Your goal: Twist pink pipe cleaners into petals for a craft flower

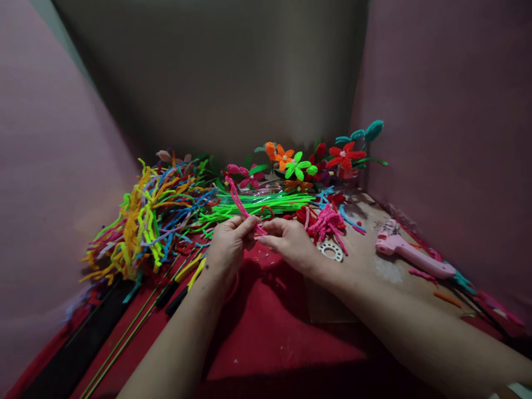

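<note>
Pinched in my left hand [228, 244] is a pink pipe cleaner [238, 199], folded into a long narrow loop that points up and away from me. My right hand [291, 244] meets it from the other side, thumb and fingers closed on the lower end of the same pipe cleaner. The fingertips of both hands nearly touch, hiding part of that end. Just beyond lie bright green pipe cleaners [253, 205]. Close to my right hand are a bunch of pink pipe cleaners [328, 221] and a white ring with holes [331, 251].
A big heap of mixed pipe cleaners [145, 216] is at the left. Yellow-handled pliers [189, 271] and thin green rods [128, 332] lie beside my left arm. Pipe-cleaner flowers [297, 166] stand at the back. A pink glue gun [415, 255] rests on a brown board [366, 266] at right.
</note>
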`<state>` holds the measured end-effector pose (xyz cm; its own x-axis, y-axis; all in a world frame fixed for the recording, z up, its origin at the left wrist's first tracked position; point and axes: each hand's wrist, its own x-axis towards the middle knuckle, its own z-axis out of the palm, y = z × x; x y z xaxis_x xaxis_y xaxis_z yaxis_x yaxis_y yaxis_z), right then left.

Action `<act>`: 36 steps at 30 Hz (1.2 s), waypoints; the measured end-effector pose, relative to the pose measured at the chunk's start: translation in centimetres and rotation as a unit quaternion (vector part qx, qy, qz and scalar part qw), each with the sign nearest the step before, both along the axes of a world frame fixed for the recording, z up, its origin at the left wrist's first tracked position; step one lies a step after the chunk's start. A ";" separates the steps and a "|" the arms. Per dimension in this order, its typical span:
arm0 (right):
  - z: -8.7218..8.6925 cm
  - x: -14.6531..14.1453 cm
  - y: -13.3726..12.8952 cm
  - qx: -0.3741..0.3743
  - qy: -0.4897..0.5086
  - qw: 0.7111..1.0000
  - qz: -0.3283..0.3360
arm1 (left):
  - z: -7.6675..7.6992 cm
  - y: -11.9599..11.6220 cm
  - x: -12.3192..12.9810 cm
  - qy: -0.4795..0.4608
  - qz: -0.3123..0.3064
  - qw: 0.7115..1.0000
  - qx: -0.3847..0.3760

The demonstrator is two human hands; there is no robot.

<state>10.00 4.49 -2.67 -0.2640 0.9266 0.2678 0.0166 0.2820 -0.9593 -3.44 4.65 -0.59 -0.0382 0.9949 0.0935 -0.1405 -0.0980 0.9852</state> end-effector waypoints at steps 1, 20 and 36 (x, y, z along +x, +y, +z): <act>-0.1 -0.1 -0.1 0.060 -0.053 0.996 -0.039 | -0.1 0.0 0.1 0.001 0.001 1.000 0.000; 0.4 -0.3 -1.3 0.184 -0.338 0.914 -0.131 | 0.0 -0.7 1.3 0.030 0.068 0.996 0.052; -0.3 -0.2 -1.4 0.220 -0.388 0.884 -0.141 | 0.2 -1.0 1.3 -0.024 0.003 1.000 -0.004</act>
